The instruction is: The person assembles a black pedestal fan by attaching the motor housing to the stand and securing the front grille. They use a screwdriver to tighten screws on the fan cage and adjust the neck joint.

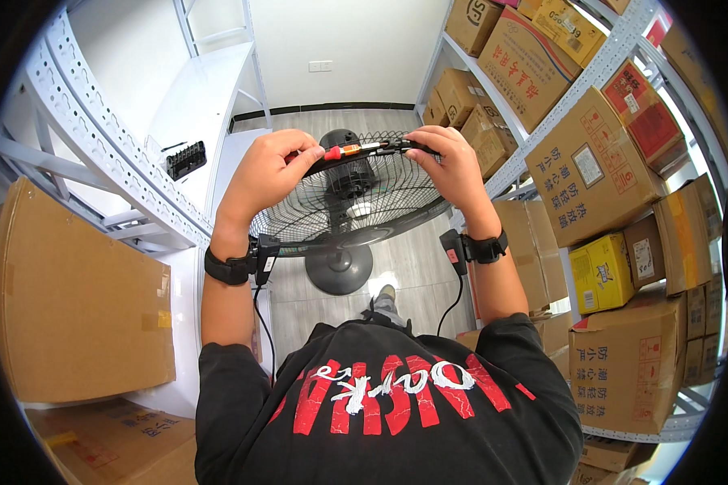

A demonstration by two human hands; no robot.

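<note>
Shelving racks line both sides, cartons stacked at right. At frame centre, the left hand (pixel 265 171) and right hand (pixel 453 166) both pinch closed on the top rim of a black fan grille (pixel 344 202).

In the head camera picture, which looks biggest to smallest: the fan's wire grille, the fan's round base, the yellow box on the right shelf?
1. Wire grille, plainly largest.
2. Round base and yellow box look alike; differing nearness to the camera makes ranking them unsure.
</note>
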